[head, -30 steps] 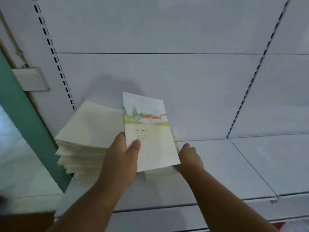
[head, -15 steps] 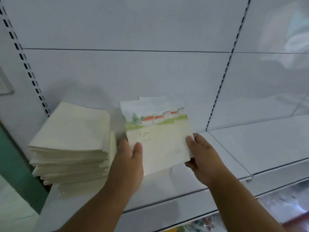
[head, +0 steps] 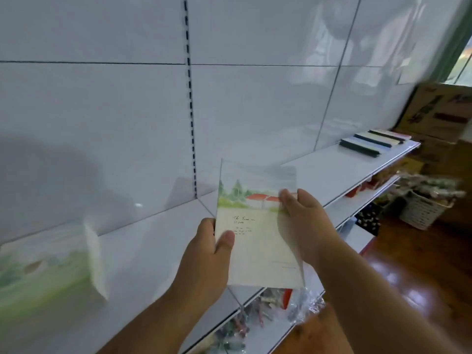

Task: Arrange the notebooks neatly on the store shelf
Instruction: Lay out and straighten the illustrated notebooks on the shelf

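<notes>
Both hands hold the notebook point(head: 255, 241) above the shelf point(head: 332, 172), long axis toward twelve o'clock; left hand point(head: 207, 254) pinches its nine-o'clock edge, right hand point(head: 304, 226) grips the three-o'clock edge.

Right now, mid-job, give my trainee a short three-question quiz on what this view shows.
1. True or false: both hands hold the notebook.
2. Which picture is on its cover? A) a red-roofed house among greenery B) a sailing boat C) a city skyline
3. Fill in: the row of dark and blue books lies at the far ___ end of the shelf.

Key
1. True: the left hand grips its left edge with the thumb on the cover, and the right hand holds its right edge.
2. A
3. right
</notes>
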Tool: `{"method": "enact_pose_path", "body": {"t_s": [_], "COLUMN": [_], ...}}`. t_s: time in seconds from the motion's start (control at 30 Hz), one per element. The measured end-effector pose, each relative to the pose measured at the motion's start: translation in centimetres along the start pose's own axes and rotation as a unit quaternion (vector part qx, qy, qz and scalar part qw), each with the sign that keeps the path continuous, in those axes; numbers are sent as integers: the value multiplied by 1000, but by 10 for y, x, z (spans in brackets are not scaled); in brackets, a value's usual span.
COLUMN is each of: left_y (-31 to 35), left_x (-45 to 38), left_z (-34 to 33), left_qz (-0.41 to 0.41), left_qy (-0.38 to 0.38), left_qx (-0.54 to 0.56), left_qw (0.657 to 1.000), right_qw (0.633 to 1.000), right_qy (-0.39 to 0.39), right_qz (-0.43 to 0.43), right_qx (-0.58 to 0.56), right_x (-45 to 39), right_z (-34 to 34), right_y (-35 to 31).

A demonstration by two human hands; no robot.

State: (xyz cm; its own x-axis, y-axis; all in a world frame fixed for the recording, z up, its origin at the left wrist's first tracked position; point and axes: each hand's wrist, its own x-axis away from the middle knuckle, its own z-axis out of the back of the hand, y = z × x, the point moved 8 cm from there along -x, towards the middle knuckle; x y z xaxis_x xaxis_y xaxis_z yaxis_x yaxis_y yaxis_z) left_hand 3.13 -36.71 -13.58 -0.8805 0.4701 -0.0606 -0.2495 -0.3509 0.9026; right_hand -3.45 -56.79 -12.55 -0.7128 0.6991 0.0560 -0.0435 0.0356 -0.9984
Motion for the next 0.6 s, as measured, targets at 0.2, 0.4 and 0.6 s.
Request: {"method": "enact_pose_path", "body": {"t_s": [0.2,0.4,0.6], "left_y": [70,90,98], "left_x": [-53,-128,-226], "left_z": [-146,-240,-333], "left_qz": [-5,9,16], "left_qy": [-50,-44,-68], "left_qx": [33,23,21], "left_qw": [998,999,997], "right_qw": [998,996,991], "right_qy": [51,55,60], "right_qz": [-9,-51,-104], "right_qx": [23,45,62], "right_x": [-81,-176,-278], "right_z": [141,214,271], "right_y": [-9,5,15]}}
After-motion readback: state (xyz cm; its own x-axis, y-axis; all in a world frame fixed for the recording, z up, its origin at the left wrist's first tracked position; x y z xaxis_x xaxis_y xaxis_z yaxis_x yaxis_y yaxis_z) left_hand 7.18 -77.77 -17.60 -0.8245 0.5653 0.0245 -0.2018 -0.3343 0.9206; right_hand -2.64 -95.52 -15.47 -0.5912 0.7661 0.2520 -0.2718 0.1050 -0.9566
